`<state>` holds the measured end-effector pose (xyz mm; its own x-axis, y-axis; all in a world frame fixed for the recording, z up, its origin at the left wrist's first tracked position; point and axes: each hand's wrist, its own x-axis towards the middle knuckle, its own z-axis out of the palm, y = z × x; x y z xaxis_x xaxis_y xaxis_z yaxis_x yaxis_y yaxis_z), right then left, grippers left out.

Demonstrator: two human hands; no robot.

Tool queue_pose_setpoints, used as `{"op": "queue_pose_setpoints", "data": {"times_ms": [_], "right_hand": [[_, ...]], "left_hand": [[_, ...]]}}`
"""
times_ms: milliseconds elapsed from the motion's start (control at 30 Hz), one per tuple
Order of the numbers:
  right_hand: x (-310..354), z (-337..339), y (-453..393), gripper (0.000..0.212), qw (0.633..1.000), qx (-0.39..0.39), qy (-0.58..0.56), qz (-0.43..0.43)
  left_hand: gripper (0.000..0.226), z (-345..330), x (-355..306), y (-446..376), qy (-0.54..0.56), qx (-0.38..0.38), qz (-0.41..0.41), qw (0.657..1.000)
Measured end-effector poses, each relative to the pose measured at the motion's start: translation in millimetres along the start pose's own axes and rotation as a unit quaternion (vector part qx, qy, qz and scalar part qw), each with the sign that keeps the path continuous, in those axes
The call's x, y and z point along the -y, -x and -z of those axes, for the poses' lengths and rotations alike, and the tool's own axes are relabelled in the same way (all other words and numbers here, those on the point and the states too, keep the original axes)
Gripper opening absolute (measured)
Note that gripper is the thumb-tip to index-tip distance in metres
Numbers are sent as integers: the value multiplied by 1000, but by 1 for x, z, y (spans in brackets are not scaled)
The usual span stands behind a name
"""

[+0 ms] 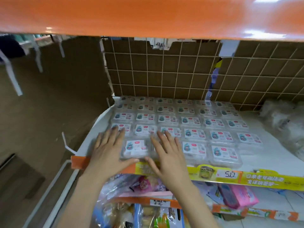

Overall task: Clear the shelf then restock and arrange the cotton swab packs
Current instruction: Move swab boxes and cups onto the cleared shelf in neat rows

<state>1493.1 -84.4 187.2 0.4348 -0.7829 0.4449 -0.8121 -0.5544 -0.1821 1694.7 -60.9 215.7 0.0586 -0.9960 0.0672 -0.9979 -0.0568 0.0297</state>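
Where the white shelf [271,155] meets its orange and yellow front strip [246,177], both hands press flat on the front row of cotton swab packs [181,122]. Left hand [109,148] lies over the front-left corner, fingers spread wide, thumb along the near edge of the front pack [134,148]. Right hand [167,153] sits just beside it, fingers loosely fanned, thumb at the same pack's near edge; neither hand grips anything. Packs lie flat in a tidy grid, rows running back to the wire grid panel [164,71] with cardboard behind it.

Open room: bare shelf to the right of the grid, up to a heap of clear bags [283,117] (contents too blurred to name). Front-right slot of the grid stands unfilled. Left edge of the shelf drops off to brown floor.

Overhead, an orange shelf [148,15] cuts off the upper view. Pack labels unreadable. Price tag [229,174] on the strip reads something like 5.0. Lower shelves hold snack bags [148,214] and a pink package [238,196], partly hidden by the forearms.
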Motion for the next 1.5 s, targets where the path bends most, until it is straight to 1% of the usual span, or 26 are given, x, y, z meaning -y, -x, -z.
{"op": "queue_pose_setpoints", "data": {"times_ms": [67,133,233,333,367,467,567,633,700,767,867,1033,1167,1333,1400,1500], "right_hand": [[14,-9,-9,58,1000,9,-3,8],[23,-15,-16,54,1000,11,3,3],[28,-21,-19,49,1000,12,22,-11],[25,-22,-16,53,999,18,27,-10],[24,-22,-15,52,999,22,28,-10],[23,-22,-14,50,999,36,32,-13],[23,-21,-14,52,998,53,41,-18],[22,-19,-14,54,997,62,52,-13],[19,-18,-13,56,996,67,60,-11],[16,-18,-12,57,995,72,68,-11],[13,-17,-11,58,994,75,75,-10],[15,-16,-11,58,995,67,75,-7],[13,-13,-13,62,994,86,64,2],[10,-7,-16,65,994,106,28,11],[9,-4,-15,65,995,96,20,16],[4,0,-11,62,996,68,44,22]], "left_hand": [[139,2,17,2,14,19,35,999],[134,0,30,2,27,20,43,999],[133,-4,36,2,57,32,25,998],[137,-8,30,0,94,25,11,995],[134,-10,28,0,98,19,9,995],[117,-15,28,-3,105,-2,2,994],[118,-16,28,-5,92,-6,-6,996],[115,-16,26,-3,101,28,0,994],[104,-14,22,-2,109,66,7,992],[96,-12,18,-2,108,65,5,992],[91,-14,16,-2,100,63,0,993],[91,-12,14,-3,66,64,-8,996],[90,-8,17,-6,60,45,-8,997],[91,-9,18,-7,62,53,-6,997],[94,-7,17,-7,33,44,-2,998],[99,-1,11,-10,2,13,-9,1000]]}}
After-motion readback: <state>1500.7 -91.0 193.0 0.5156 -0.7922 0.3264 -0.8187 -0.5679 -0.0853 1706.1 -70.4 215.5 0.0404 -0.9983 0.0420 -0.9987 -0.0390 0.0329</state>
